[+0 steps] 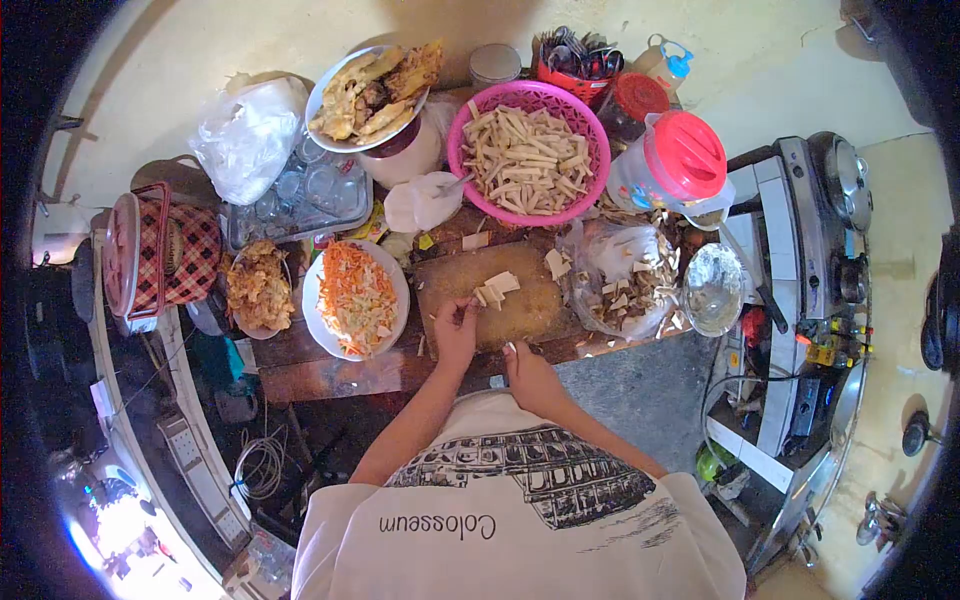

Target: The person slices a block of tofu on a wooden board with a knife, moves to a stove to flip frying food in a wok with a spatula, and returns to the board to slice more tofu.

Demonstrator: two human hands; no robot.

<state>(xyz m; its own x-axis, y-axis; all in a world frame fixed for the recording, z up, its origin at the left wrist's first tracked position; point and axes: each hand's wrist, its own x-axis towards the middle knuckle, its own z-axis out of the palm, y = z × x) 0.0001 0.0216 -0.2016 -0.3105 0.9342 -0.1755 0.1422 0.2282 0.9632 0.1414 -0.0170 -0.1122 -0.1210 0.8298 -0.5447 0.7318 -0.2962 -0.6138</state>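
A wooden cutting board (520,270) lies on the table in front of me, with pale cut pieces (500,286) near its middle. My left hand (457,325) rests at the board's lower left, its fingers pinched beside these pieces; what they hold is too small to make out. At the board's lower edge, my right hand (530,372) is closed around a handle, apparently a knife's, with its blade hardly visible. A loose pale piece (557,264) sits at the board's right edge. Above the board stands a pink basket (608,150) full of pale cut sticks (525,160).
Left of the board are a plate of shredded vegetables (357,300) and a bowl of fried food (260,287). On the right are a plastic bag of peelings (625,290) and a foil-like bowl (713,289). A red-lidded pitcher (685,155) stands behind. A stove (808,220) is farther right.
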